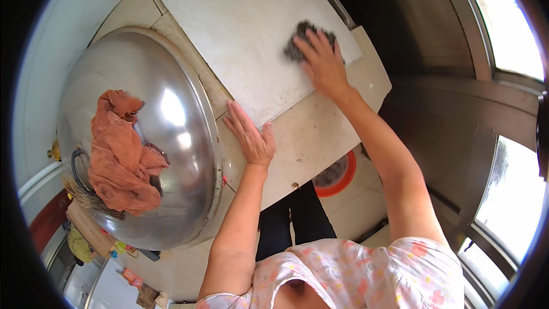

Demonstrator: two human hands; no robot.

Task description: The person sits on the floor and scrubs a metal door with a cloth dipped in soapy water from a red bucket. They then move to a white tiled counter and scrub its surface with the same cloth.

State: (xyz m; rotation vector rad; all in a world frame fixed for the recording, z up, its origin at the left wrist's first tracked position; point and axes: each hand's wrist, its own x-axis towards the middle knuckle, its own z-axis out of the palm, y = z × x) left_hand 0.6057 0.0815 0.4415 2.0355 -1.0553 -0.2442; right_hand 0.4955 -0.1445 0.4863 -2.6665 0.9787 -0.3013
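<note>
My right hand presses a dark grey scouring pad or rag onto a large white board near its right end; hand and pad are slightly blurred. What the pad is made of cannot be told. With fingers together and thumb apart, my left hand rests at the near left corner of the board and holds nothing. The board lies on a beige tiled counter with brown specks along its near part.
Left of the board, a big domed metal lid carries a crumpled orange cloth. A straw brush lies by its handle. Below the counter stands a red basin. Dark metal panelling and windows rise at the right.
</note>
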